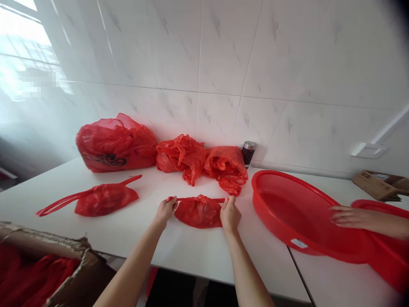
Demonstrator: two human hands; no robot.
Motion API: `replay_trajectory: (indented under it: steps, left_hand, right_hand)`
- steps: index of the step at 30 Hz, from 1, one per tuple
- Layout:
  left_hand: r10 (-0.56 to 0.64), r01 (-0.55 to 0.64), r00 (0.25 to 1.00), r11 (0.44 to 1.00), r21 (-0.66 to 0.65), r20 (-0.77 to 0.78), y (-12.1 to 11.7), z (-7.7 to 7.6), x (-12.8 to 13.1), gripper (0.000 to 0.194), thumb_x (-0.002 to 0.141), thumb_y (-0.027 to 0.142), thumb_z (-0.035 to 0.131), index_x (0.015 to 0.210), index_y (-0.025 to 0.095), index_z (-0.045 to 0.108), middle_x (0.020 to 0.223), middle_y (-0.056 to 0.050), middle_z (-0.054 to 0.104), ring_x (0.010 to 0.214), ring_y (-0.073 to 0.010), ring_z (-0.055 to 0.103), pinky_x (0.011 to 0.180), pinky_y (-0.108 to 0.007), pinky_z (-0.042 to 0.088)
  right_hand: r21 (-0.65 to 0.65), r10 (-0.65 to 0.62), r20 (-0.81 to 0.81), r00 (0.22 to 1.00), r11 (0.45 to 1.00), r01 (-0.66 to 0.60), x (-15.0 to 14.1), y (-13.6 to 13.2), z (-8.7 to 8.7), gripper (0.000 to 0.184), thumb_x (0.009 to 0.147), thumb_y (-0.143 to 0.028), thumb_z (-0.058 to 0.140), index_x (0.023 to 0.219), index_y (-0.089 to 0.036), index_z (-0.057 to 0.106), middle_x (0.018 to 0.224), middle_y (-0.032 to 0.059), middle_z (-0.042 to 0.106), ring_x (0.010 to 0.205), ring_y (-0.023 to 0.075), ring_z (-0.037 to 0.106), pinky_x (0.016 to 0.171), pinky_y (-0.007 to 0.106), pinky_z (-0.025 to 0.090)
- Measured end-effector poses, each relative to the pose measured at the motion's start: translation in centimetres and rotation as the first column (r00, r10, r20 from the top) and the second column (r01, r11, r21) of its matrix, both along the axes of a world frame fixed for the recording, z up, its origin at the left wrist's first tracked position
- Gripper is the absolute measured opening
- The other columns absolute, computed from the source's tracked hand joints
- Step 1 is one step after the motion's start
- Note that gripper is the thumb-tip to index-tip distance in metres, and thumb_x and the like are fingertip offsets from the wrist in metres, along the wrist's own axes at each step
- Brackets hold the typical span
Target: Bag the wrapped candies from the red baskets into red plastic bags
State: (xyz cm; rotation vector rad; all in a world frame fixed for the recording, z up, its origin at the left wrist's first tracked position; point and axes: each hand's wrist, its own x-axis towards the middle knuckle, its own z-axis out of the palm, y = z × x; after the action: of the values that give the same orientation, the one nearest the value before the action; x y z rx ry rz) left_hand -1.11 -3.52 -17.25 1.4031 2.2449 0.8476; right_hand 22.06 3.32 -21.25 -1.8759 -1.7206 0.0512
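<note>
In front of me a filled red plastic bag point(200, 213) rests on the white table point(188, 251). Its two handles are drawn out sideways, with a knot at the top middle. My left hand point(166, 210) is closed on the left handle end, and my right hand point(230, 214) grips the right one. What the bag contains is hidden by the red plastic. To the left lies a second tied red plastic bag point(107, 199), its handles stretched out to both sides.
Along the wall stand a large red bag point(116, 147), crumpled red bags point(182, 155) and a dark flask point(248, 154). Large red baskets point(287, 204) sit right, with another person's hand point(351, 216) over them. A cardboard box point(47, 238) of red bags is lower left; flattened cardboard point(380, 184) lies far right.
</note>
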Motion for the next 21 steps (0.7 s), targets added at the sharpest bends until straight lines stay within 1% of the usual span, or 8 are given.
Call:
replay_trajectory:
  steps: [3, 6, 8, 10, 12, 14, 16, 21]
  left_hand:
    - [0.052, -0.049, 0.997, 0.997, 0.053, -0.062, -0.7, 2.0, -0.1, 0.032, 0.092, 0.037, 0.050, 0.114, 0.014, 0.057, 0.108, -0.008, 0.063, 0.092, -0.0199, 0.062, 0.080, -0.041, 0.052]
    - [0.019, 0.007, 0.983, 0.990, 0.139, -0.184, -0.4, 3.6, 1.9, 0.036, 0.095, 0.032, 0.042, 0.129, 0.023, 0.047, 0.137, -0.012, 0.047, 0.124, -0.0271, 0.045, 0.102, -0.052, 0.035]
    - [-0.159, 0.194, 0.954, 0.974, 0.120, -0.252, 0.4, 4.1, 4.0, 0.037, 0.090, 0.034, 0.052, 0.127, 0.030, 0.050, 0.141, -0.007, 0.046, 0.131, -0.0253, 0.038, 0.109, -0.048, 0.026]
    - [-0.365, 0.384, 0.890, 0.923, 0.017, -0.274, 1.4, 4.3, 5.7, 0.037, 0.082, 0.037, 0.065, 0.117, 0.026, 0.059, 0.128, -0.005, 0.057, 0.122, -0.0245, 0.047, 0.107, -0.047, 0.031]
    - [-0.498, 0.489, 0.829, 0.866, -0.099, -0.257, 2.2, 4.6, 6.1, 0.031, 0.081, 0.038, 0.066, 0.106, 0.019, 0.063, 0.112, -0.006, 0.064, 0.107, -0.0233, 0.057, 0.098, -0.048, 0.040]
    - [-0.555, 0.525, 0.799, 0.832, -0.180, -0.231, 2.6, 5.2, 4.6, 0.027, 0.086, 0.037, 0.060, 0.102, 0.016, 0.064, 0.105, -0.007, 0.065, 0.097, -0.0209, 0.061, 0.089, -0.045, 0.047]
    - [-0.568, 0.525, 0.796, 0.820, -0.229, -0.209, 2.3, 6.3, 1.6, 0.025, 0.088, 0.037, 0.058, 0.102, 0.016, 0.063, 0.104, -0.006, 0.065, 0.093, -0.0190, 0.062, 0.084, -0.041, 0.050]
    - [-0.442, 0.374, 0.874, 0.877, -0.301, -0.204, -0.8, 9.2, -8.8, 0.024, 0.087, 0.035, 0.060, 0.097, 0.014, 0.064, 0.097, -0.004, 0.066, 0.084, -0.0172, 0.063, 0.077, -0.037, 0.052]
  right_hand:
    - [0.061, 0.109, -0.044, 0.993, 0.993, -0.106, 0.0, -0.2, -0.2, 0.026, 0.098, -0.035, 0.030, 0.096, -0.017, 0.048, 0.073, 0.0057, 0.068, 0.061, 0.0169, 0.061, 0.050, 0.023, 0.022]
    - [0.125, 0.199, -0.105, 0.974, 0.975, -0.186, 0.1, -0.2, -0.5, 0.033, 0.096, -0.043, 0.028, 0.091, -0.018, 0.048, 0.072, 0.0062, 0.067, 0.060, 0.0181, 0.060, 0.050, 0.024, 0.023]
    - [0.157, 0.227, -0.152, 0.962, 0.967, -0.203, 0.2, -0.2, -0.5, 0.038, 0.095, -0.049, 0.026, 0.091, -0.018, 0.048, 0.072, 0.0065, 0.067, 0.060, 0.0191, 0.060, 0.050, 0.024, 0.024]
    - [0.179, 0.227, -0.201, 0.953, 0.965, -0.192, 0.4, -0.4, -0.3, 0.042, 0.094, -0.052, 0.025, 0.093, -0.018, 0.049, 0.072, 0.0072, 0.067, 0.059, 0.0204, 0.060, 0.050, 0.025, 0.026]
    - [0.195, 0.221, -0.251, 0.942, 0.965, -0.174, 0.7, -0.6, 0.0, 0.044, 0.093, -0.054, 0.024, 0.099, -0.017, 0.049, 0.076, 0.0084, 0.068, 0.060, 0.0213, 0.061, 0.050, 0.026, 0.028]
    - [0.210, 0.223, -0.300, 0.927, 0.964, -0.164, 0.9, -0.8, 0.2, 0.045, 0.093, -0.054, 0.026, 0.104, -0.018, 0.049, 0.084, 0.0095, 0.069, 0.064, 0.0217, 0.063, 0.052, 0.026, 0.032]
    - [0.220, 0.232, -0.346, 0.909, 0.962, -0.161, 1.0, -0.8, 0.3, 0.044, 0.092, -0.054, 0.027, 0.108, -0.019, 0.047, 0.089, 0.0101, 0.069, 0.067, 0.0217, 0.064, 0.053, 0.025, 0.035]
    - [0.213, 0.249, -0.423, 0.871, 0.962, -0.172, 0.9, -0.4, 0.2, 0.039, 0.090, -0.051, 0.033, 0.111, -0.019, 0.045, 0.085, 0.0087, 0.069, 0.067, 0.0215, 0.065, 0.054, 0.025, 0.037]
